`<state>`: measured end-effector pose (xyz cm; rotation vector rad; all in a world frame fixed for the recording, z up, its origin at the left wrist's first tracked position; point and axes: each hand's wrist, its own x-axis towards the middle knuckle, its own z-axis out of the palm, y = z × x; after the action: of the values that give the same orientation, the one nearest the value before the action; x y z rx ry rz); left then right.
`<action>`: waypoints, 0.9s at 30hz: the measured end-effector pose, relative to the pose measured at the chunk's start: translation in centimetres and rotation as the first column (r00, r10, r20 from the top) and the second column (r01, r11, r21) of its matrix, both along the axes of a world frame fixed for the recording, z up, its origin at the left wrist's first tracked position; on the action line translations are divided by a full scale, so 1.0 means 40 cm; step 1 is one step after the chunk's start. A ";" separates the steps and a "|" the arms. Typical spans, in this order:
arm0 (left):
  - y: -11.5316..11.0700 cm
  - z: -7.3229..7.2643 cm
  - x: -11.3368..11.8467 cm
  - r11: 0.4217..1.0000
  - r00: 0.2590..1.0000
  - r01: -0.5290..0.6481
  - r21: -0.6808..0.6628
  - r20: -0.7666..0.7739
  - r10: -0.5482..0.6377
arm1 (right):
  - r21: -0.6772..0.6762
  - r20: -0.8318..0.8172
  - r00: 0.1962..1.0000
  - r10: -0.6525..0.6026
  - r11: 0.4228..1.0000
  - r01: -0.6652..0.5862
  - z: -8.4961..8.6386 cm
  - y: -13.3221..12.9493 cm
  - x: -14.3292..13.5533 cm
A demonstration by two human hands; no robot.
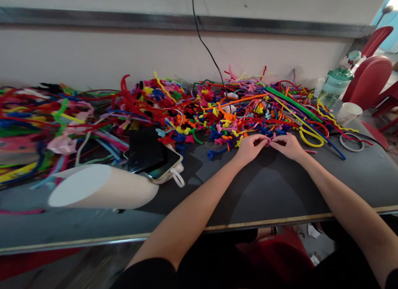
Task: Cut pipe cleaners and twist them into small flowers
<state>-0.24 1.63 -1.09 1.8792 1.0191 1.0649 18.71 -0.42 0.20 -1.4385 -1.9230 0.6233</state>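
My left hand (250,148) and my right hand (287,146) meet over the dark tabletop, fingers pinched. Between their fingertips is a small pink pipe-cleaner piece (268,143), mostly covered by the fingers, so its full shape is hidden. Right behind both hands spreads a heap of small coloured pipe-cleaner shapes (228,124) in yellow, orange, blue and pink. Near my right hand a pair of yellow-handled scissors (311,138) lies among long pipe cleaners. A blue pipe-cleaner shape (217,153) rests to the left of my left hand.
Left of my arms lie a black phone (146,150), a pale-cased device (166,164) and a white cylinder (105,187). At the right stand a paper cup (348,114), a green bottle (337,83) and a white ring (351,142). A black cable (203,42) hangs down the wall.
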 end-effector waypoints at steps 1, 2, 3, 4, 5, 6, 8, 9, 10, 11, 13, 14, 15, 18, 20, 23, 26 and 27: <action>0.000 0.000 0.000 1.000 1.000 -0.009 0.001 -0.003 0.009 | 0.017 0.015 1.000 -0.021 1.000 0.020 0.001 -0.002 -0.003; 0.000 -0.001 0.000 1.000 1.000 -0.012 0.002 -0.005 0.012 | 0.030 0.026 0.999 -0.034 0.999 0.033 0.002 -0.004 -0.005; 0.000 -0.001 0.000 1.000 1.000 -0.010 0.003 -0.007 0.010 | 0.035 0.031 0.999 -0.037 0.999 0.036 0.003 -0.005 -0.008; 0.001 -0.001 0.001 1.000 1.000 -0.004 0.003 -0.011 0.004 | 0.035 0.031 0.999 -0.034 0.999 0.033 0.003 -0.006 -0.009; 0.001 -0.001 0.001 1.000 1.000 0.004 0.001 -0.017 -0.004 | 0.031 0.028 0.999 -0.029 0.999 0.028 0.003 -0.007 -0.010; 0.001 0.000 0.001 1.000 1.000 0.010 -0.001 -0.026 -0.010 | 0.025 0.024 0.999 -0.023 0.999 0.023 0.003 -0.007 -0.011; 0.001 0.001 0.001 1.000 0.999 0.007 -0.003 -0.037 -0.007 | 0.022 0.012 1.000 -0.019 1.000 0.019 0.001 -0.007 -0.011; 0.001 0.001 0.001 1.000 0.999 0.000 -0.006 -0.033 0.000 | 0.026 0.006 1.000 -0.020 0.999 0.020 0.000 -0.007 -0.011; 0.002 0.001 0.001 1.000 1.000 -0.007 -0.010 -0.024 0.006 | 0.032 0.001 1.000 -0.020 0.999 0.020 -0.001 -0.006 -0.011; 0.002 0.001 0.001 1.000 1.000 -0.011 -0.015 -0.015 0.011 | 0.039 -0.003 1.000 -0.019 0.999 0.019 -0.003 -0.006 -0.011; 0.003 0.000 0.001 1.000 1.000 -0.013 -0.026 -0.012 0.012 | 0.053 -0.001 1.000 -0.016 0.998 0.016 -0.005 -0.006 -0.010; 0.003 0.000 0.001 0.999 1.000 -0.012 -0.030 -0.017 0.012 | 0.062 0.005 1.000 -0.012 0.998 0.012 -0.006 -0.006 -0.010; 0.003 -0.001 0.001 0.999 1.000 -0.011 -0.034 -0.023 0.010 | 0.070 0.014 1.000 -0.007 0.998 0.006 -0.006 -0.006 -0.010; 0.002 -0.003 0.002 1.000 1.000 -0.001 -0.031 -0.030 0.000 | 0.079 0.060 0.998 0.005 0.997 -0.010 -0.005 -0.007 -0.010; 0.002 -0.004 0.002 1.000 0.999 0.007 -0.012 -0.046 -0.007 | 0.084 0.097 0.995 0.007 0.996 -0.015 -0.004 -0.009 -0.009; 0.005 -0.007 0.002 1.000 0.997 -0.004 0.002 -0.072 0.004 | 0.124 0.163 0.987 0.006 0.992 -0.026 0.000 -0.012 -0.007; 0.011 -0.011 0.001 1.000 0.999 -0.025 -0.018 -0.037 0.024 | 0.161 0.218 0.975 -0.032 0.987 -0.004 0.006 -0.014 -0.003; 0.012 -0.013 0.001 0.999 0.999 -0.028 -0.030 -0.016 0.028 | 0.170 0.228 0.972 -0.056 0.985 0.017 0.008 -0.014 -0.002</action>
<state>-0.21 2.12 -1.59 1.8568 1.0672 1.0470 18.62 -0.98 0.51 -1.4887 -2.0673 0.2775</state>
